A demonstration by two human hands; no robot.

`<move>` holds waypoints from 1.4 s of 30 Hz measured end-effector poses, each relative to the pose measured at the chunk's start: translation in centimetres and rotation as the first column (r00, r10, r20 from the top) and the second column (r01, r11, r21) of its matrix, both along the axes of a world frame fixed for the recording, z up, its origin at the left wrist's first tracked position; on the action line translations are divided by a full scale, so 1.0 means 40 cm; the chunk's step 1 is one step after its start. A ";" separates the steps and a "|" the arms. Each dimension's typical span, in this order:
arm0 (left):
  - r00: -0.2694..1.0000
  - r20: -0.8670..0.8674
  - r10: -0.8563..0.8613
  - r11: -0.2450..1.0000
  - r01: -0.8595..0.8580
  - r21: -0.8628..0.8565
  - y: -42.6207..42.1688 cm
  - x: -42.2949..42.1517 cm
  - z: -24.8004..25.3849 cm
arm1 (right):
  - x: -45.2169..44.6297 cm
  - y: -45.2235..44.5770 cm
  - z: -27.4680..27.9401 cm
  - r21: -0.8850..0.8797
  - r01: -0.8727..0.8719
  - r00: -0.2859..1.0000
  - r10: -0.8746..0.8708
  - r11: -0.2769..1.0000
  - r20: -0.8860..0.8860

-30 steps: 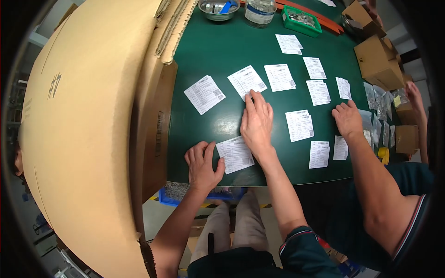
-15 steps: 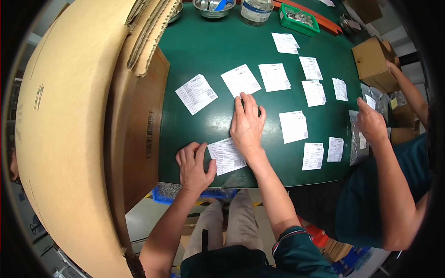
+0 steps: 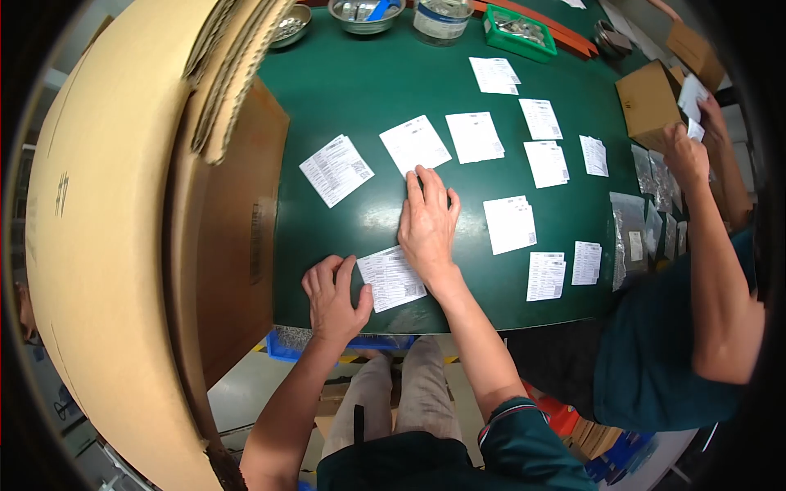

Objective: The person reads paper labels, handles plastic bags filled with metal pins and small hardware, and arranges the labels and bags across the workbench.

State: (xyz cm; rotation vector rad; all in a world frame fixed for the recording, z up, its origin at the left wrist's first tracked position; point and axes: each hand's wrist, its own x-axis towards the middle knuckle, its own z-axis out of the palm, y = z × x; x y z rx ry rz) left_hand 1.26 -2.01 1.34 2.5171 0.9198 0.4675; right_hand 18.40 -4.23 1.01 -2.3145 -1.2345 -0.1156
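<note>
Dark green bench (image 3: 352,90) over a pale floor (image 3: 246,385)
From where I stand, the bench top looks smooth — a soft glare (image 3: 378,214) of light sits on it, left of the middle. Below its near edge, yellow-and-black striping (image 3: 350,358) runs along the floor — and a huge cardboard carton (image 3: 106,245) closes off the left side.

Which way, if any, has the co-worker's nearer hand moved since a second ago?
Yes: the nearer hand moved right, away from the rightmost paper stack on the table, toward the cardboard box.
</note>
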 end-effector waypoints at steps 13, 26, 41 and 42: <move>0.999 -0.055 0.004 1.000 -0.005 -0.027 -0.003 -0.001 0.001 | 0.121 -0.050 -0.014 0.055 0.152 0.988 -0.151 0.987 -0.024; 0.998 -0.068 0.000 1.000 -0.002 -0.024 -0.003 0.000 0.003 | 0.114 -0.045 -0.008 0.042 0.187 0.982 -0.187 0.981 -0.014; 0.998 -0.064 -0.018 1.000 0.016 -0.024 -0.002 0.000 0.006 | 0.111 -0.046 -0.009 0.028 0.207 0.978 -0.207 0.978 -0.007; 0.998 -0.062 -0.012 1.000 0.011 -0.020 -0.002 0.000 0.006 | 0.112 -0.049 -0.013 0.080 0.184 0.981 -0.179 0.980 -0.070</move>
